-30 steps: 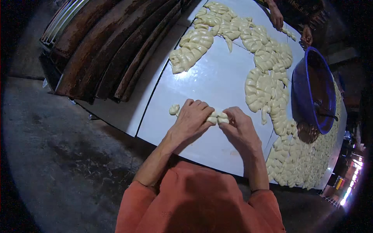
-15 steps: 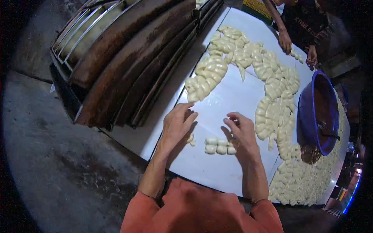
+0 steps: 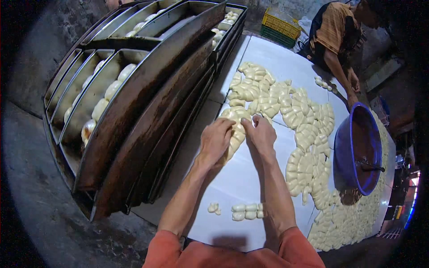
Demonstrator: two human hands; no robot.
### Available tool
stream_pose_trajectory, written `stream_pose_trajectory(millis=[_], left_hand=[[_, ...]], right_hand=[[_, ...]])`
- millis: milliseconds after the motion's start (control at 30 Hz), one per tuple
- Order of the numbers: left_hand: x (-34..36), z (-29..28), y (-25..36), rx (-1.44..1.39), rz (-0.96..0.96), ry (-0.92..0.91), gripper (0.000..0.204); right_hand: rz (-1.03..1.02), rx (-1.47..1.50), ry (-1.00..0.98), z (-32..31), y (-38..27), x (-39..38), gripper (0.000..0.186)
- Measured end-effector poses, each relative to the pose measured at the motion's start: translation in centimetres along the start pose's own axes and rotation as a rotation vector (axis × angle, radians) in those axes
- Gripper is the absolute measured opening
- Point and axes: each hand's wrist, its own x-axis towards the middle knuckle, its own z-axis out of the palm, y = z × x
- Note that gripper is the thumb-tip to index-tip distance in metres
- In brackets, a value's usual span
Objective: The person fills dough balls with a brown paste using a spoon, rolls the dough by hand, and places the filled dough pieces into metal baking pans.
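A long strip of pale, glossy dough pieces (image 3: 234,145) lies on the white table under both my hands. My left hand (image 3: 216,139) comes at it from the left, fingers curled down onto the dough. My right hand (image 3: 262,134) is at its right side, thumb and fingers bent around the dough; the fingertips are partly hidden. Nearer my body sits a small block of dough pieces (image 3: 247,212) in two rows, partly behind my right forearm. A small loose dough scrap (image 3: 214,208) lies to its left.
Stacked dark metal trays (image 3: 134,107) with dividers, some holding dough balls, stand at the left. A purple basin (image 3: 344,149) of brown contents with a utensil stands at the right. More dough (image 3: 348,223) covers the table's right side. A co-worker (image 3: 335,35) leans in near yellow and green crates (image 3: 280,27).
Both my hands have moved away from me, from above the bare tabletop onto the dough strip. The view has shifted, showing more of the trays. The co-worker's hand is now near the basin.
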Motion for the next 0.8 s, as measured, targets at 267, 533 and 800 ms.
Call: stream_pose_trajectory(millis=[267,533,800], left_hand=[[7.6,3.2,-3.1,0.134,0.224,-0.116,0.028],[9.1,3.6,-3.9,0.239,0.380,-0.387,0.031],[10.8,2.1,-2.0,0.327,0.283,-0.604,0.021]], right_hand=[[0.013,0.037,-0.015,1.1,0.1,1.3,0.038],[0.174,0.419,-0.099,-0.7,0.9,0.4,0.037],[0.137,-0.026,-0.214,-0.9,-0.9,1.1,0.047]])
